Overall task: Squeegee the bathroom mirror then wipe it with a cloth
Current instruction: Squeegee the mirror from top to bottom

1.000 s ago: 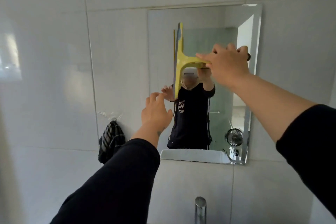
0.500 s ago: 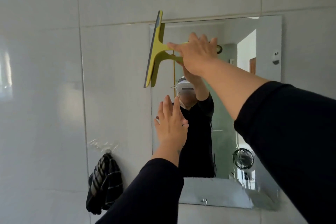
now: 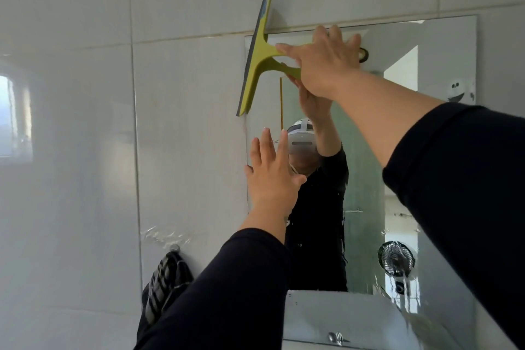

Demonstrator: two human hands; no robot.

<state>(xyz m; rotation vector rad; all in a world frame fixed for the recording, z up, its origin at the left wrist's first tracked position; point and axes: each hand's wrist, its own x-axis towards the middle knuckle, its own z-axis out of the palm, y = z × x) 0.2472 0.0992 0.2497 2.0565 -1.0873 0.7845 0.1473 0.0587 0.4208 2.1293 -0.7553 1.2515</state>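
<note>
While the right hand (image 3: 326,62) reaches up with its grip wrapped around the handle of the yellow-green squeegee (image 3: 262,54), the blade stands almost upright at the mirror's upper left corner. Its top end rises above the mirror's top edge onto the white wall tiles (image 3: 184,3), and its lower end hangs just at the mirror's left edge, tilted a little to the left. A dark strip of rubber runs along the blade's left side. A dark loop shows at the far end of the handle, just past the knuckles.

Lower down, the left hand (image 3: 271,176) is raised with fingers spread and straight, its grip wide and holding nothing, palm toward the glass at the mirror's left edge. Whether it actually touches the glass I cannot tell. Both arms wear dark sleeves (image 3: 221,293).

On the tiled wall, the mirror (image 3: 426,42) is a plain rectangle, and it reflects the person in dark clothing with arm raised, plus a small round fan low on the right. Left of the mirror and well below the squeegee, a dark checked cloth (image 3: 163,284) hangs from a small hook (image 3: 174,247) stuck to the tiles. Streaks and droplets show near the mirror's lower right.
</note>
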